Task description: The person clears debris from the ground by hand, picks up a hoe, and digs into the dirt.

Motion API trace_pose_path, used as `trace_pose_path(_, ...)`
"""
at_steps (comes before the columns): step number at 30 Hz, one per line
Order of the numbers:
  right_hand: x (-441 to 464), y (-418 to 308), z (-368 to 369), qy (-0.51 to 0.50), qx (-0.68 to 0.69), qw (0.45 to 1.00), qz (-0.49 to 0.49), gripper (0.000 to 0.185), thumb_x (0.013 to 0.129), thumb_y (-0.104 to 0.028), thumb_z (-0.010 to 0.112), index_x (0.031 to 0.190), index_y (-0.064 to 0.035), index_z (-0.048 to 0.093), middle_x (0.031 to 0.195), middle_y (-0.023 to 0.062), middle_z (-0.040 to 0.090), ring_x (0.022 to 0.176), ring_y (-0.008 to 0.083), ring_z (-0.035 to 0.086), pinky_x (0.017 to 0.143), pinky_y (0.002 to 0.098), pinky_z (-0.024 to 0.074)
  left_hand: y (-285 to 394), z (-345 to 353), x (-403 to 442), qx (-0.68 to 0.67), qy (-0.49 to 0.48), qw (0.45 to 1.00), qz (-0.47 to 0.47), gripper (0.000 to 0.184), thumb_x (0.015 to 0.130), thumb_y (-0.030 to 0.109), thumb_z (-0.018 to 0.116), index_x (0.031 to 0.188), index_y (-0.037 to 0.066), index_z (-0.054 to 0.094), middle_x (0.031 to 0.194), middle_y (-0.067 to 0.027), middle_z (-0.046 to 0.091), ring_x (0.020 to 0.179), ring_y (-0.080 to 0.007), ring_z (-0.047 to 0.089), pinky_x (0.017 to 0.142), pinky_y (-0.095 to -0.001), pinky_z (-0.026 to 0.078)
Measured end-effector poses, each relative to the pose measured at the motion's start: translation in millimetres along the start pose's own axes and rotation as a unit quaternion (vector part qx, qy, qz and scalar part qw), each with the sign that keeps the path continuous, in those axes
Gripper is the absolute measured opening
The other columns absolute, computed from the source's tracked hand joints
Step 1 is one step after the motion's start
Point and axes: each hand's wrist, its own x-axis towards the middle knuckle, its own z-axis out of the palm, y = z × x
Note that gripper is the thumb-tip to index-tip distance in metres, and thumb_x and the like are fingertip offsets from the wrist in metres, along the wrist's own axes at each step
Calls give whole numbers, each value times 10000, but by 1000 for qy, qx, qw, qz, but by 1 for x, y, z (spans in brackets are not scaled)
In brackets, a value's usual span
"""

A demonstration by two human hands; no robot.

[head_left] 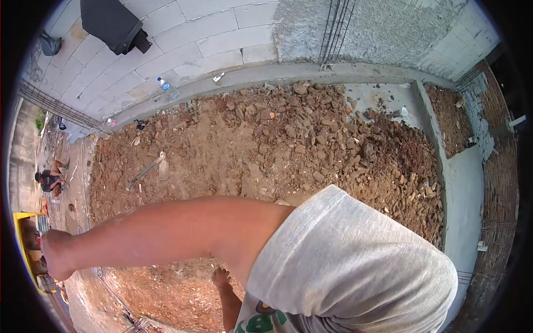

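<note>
My right arm stretches across to the left. At its end my right hand (56, 255) is closed, with its fingers turned away, so anything inside is hidden. Behind that hand stands a yellow-framed object (22, 233), and I cannot tell whether they touch. Lower down, my left hand (221, 277) hangs over the reddish soil (183, 291), its fingers loosely bent and slightly apart, with nothing visible in them. A hoe-like tool (162, 165) lies on the broken earth (222, 144), beyond my right forearm and apart from both hands.
A block wall (205, 28) runs along the back, with rebar (336, 30) standing against it. A water bottle (167, 87) sits on the concrete ledge (244, 75). Dark cloth (111, 25) hangs on the wall. Another person (51, 180) sits low at the far left. A concrete border (463, 194) edges the right.
</note>
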Motion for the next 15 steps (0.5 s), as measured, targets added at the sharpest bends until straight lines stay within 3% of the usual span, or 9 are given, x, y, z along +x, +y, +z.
trace_pose_path(3, 71, -51, 2, -61, -96, 974, -197, 274, 826, -205, 529, 995, -74, 701, 979, 96, 698, 899, 220, 655, 797, 342, 518, 9, 30, 13, -40, 1, 999, 20, 217, 942, 262, 515, 1034, 71, 560, 794, -35, 603, 588, -124, 530, 481, -261, 353)
trace_pose_path(6, 87, -15, 10, -69, -151, 956, -241, 260, 821, -211, 534, 949, -88, 723, 924, 97, 709, 854, 232, 673, 745, 370, 532, 24, 70, 30, -80, 11, 996, 49, 218, 942, 266, 515, 1025, 69, 560, 776, -28, 597, 585, -116, 526, 484, -257, 350)
trace_pose_path(8, 81, 80, 11, -51, -161, 975, -147, 254, 817, -216, 537, 919, -98, 738, 886, 97, 717, 824, 239, 684, 710, 389, 541, 39, 88, 51, -41, 32, 998, 45, 219, 942, 268, 514, 1019, 69, 561, 765, -23, 594, 583, -112, 524, 485, -253, 348)
trace_pose_path(9, 66, 146, 16, -65, -37, 997, -24, 253, 836, -172, 512, 857, -23, 716, 851, 145, 707, 760, 248, 681, 719, 385, 548, 47, 97, 67, 29, 59, 998, 25, 293, 922, 303, 536, 1038, 39, 592, 845, -71, 653, 653, -174, 604, 547, -314, 443)
trace_pose_path(10, 25, 189, -9, -96, 173, 968, 157, 219, 900, -185, 569, 788, -11, 641, 756, 129, 663, 646, 172, 635, 621, 317, 528, 57, 104, 78, 50, 73, 996, 28, 302, 900, 295, 561, 1015, 20, 612, 808, -75, 652, 670, -183, 614, 560, -324, 462)
trace_pose_path(11, 10, 264, 19, -83, 208, 946, 235, 310, 880, -199, 498, 723, 19, 653, 784, 154, 693, 607, 188, 651, 653, 357, 558, 72, 112, 92, 69, 87, 993, 33, 311, 878, 287, 585, 992, 1, 631, 772, -80, 652, 687, -192, 623, 574, -335, 481)
trace_pose_path(12, -16, 328, 29, -99, 236, 894, 369, 225, 899, -216, 584, 844, -12, 662, 819, 146, 682, 708, 164, 667, 645, 330, 535, 89, 115, 108, 91, 102, 990, 38, 321, 856, 279, 610, 970, -18, 651, 735, -85, 652, 704, -201, 633, 587, -346, 501)
trace_pose_path(13, -49, 401, 39, -167, 149, 872, 436, 242, 868, -225, 600, 877, 5, 673, 857, 171, 689, 749, 171, 678, 663, 337, 534, 107, 110, 129, 227, 93, 970, -7, 400, 840, 341, 608, 995, -23, 667, 862, -139, 696, 766, -227, 660, 708, -367, 524)
trace_pose_path(15, -167, 513, 41, -286, -175, 894, 297, 212, 813, -223, 621, 833, -30, 708, 785, 166, 693, 736, 263, 681, 671, 393, 534, 88, 93, 239, 313, 59, 947, 45, 413, 837, 381, 589, 963, -2, 680, 905, -167, 702, 785, -236, 667, 752, -388, 517)
